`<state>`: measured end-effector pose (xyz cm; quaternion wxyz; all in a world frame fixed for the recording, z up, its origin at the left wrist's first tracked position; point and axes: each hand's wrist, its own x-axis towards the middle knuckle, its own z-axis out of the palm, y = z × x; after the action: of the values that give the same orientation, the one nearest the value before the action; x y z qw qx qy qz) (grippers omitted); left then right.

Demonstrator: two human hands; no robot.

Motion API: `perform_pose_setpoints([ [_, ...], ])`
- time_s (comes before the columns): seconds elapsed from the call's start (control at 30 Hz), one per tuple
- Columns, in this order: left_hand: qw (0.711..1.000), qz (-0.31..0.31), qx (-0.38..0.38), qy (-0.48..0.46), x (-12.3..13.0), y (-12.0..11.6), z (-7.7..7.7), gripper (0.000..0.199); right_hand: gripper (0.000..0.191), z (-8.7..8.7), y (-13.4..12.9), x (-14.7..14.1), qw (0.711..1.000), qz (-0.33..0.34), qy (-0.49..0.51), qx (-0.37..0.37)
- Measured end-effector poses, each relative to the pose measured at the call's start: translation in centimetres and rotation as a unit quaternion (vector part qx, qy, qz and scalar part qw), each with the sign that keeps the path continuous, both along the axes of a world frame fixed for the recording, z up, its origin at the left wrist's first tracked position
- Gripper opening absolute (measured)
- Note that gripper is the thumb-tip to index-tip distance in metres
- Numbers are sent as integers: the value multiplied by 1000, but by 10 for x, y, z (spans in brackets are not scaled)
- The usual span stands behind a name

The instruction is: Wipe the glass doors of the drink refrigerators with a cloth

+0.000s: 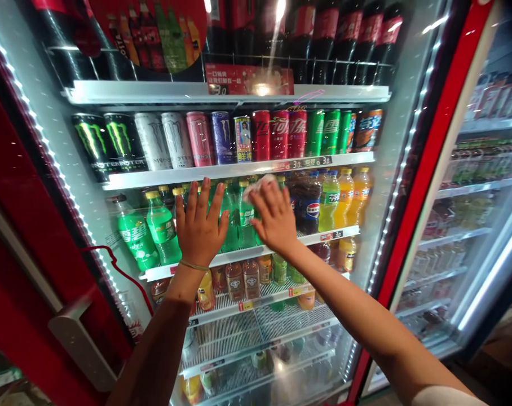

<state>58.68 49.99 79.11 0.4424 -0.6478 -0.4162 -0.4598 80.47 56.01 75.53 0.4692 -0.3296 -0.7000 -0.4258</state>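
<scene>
Head view's up on my screen. What's your read on the left hand (201, 225)?

I have it wide open, fingers spread, palm flat against the glass door (48, 124) of the drinks cooler, holding nothing. A thin thread bracelet (193, 265) circles the wrist.

And the right hand (276, 217)?

Also open, just beside the left, with its fingertips (269, 194) on a crumpled pale cloth (259, 188). From here I can't tell whether the cloth is gripped or only pressed against the glass.

Where's that cloth sitting, exactly?

On the glass, level with the upper bottle shelf, at the top of the right hand and between the two hands.

What's behind the hands?

Green soda bottles (163, 234) and a Pepsi bottle (307, 210) on that shelf, with Monster Energy cans (107, 144) on the shelf above.
</scene>
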Motion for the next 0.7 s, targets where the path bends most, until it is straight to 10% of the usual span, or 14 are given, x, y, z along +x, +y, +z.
perform_pose_setpoints([
  [0.17,1000,-5,1,-3,0,0,0,67,65,-52,-2,48,985,14,-159,71],
  [0.3,1000,6,17,3,2,0,1,69,66,8,20,72,994,-28,98,34],
  [0.4,1000,18,22,7,5,-1,2,69,70,39,17,39,995,-15,97,24],
  [0.6,1000,10,6,-1,8,-4,1,67,70,-50,-3,56,979,39,-188,62],
  [0.7,1000,4,-3,-13,13,-4,-1,68,66,-47,13,110,995,-1,-89,40],
])
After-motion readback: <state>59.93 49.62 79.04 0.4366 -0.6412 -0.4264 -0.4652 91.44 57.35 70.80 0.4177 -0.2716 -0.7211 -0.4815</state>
